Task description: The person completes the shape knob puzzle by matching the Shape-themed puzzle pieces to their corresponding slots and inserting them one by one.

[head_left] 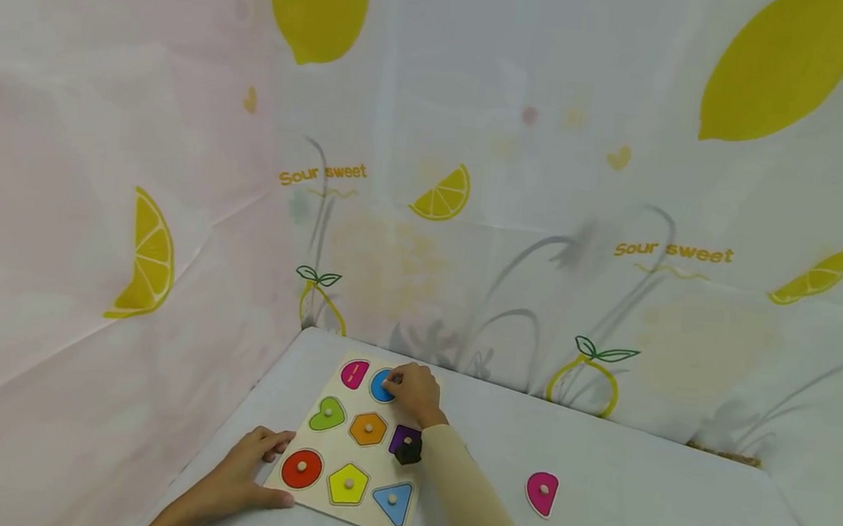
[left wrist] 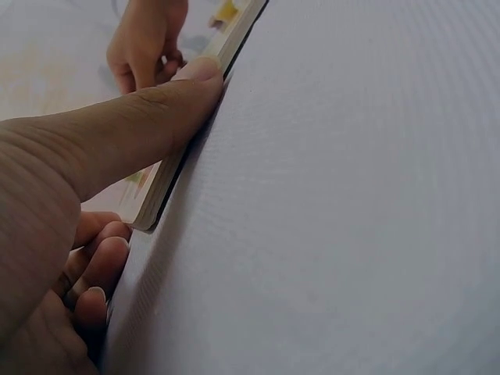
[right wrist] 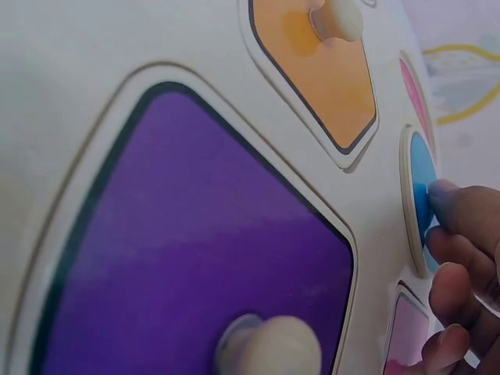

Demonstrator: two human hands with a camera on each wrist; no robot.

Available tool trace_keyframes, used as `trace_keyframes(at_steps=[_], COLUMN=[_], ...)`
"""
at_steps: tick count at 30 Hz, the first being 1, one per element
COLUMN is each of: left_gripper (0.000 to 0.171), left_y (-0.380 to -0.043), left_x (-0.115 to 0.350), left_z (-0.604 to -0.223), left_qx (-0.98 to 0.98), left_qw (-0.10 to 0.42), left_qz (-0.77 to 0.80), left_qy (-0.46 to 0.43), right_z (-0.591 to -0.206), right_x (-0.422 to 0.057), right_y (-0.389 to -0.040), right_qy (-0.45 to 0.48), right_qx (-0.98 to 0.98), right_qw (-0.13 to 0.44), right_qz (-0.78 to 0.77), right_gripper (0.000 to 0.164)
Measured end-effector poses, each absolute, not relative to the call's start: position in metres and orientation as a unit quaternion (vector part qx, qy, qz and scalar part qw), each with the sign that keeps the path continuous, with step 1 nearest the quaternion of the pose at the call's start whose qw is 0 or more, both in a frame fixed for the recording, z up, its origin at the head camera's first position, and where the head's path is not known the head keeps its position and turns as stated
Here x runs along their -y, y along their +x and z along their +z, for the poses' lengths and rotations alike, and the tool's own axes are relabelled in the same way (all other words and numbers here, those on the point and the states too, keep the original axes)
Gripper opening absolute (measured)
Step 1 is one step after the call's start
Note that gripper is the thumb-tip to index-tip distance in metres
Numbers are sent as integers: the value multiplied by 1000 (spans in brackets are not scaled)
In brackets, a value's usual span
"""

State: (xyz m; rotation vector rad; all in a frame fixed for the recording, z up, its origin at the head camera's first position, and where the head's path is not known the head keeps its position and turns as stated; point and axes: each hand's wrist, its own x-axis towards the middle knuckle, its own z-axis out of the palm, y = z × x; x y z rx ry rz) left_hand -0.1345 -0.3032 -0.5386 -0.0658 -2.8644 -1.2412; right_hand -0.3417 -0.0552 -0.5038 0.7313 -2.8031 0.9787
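Note:
A pale wooden peg puzzle board (head_left: 333, 453) lies on the table with knobbed shapes in it. At its near left corner, my left hand (head_left: 247, 472) holds it, thumb along the near edge and curled fingers by the left side. Over the far end, my right hand (head_left: 416, 389) pinches the knob of a blue rounded piece (right wrist: 423, 176); its pale side edge shows at the board's surface. The knob is hidden by the fingertips. Beside it is a pink half-round recess (head_left: 354, 374) without a knob. A magenta half-round piece (head_left: 541, 494) with a knob lies loose to the right.
On the board sit a green heart (head_left: 325, 415), an orange hexagon (head_left: 367, 430), a red circle (head_left: 301, 469), a yellow pentagon (head_left: 347, 485), a light blue triangle (head_left: 392, 503) and a purple piece (right wrist: 187, 226). Lemon-printed cloth walls (head_left: 536, 156) stand behind and left of the table.

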Motion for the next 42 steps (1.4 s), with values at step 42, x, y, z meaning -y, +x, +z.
trace_keyframes(at_steps=[42], left_gripper=[98], left_y=[-135], left_x=[303], left_z=[-538], left_qx=[916], left_qw=[13], left_qz=[-400], left_qy=[-19], right_z=[-490], right_x=[-49], right_y=[-316], right_qy=[292], right_qx=[893], right_qw=[76], right_qz=[334], right_gripper=[14])
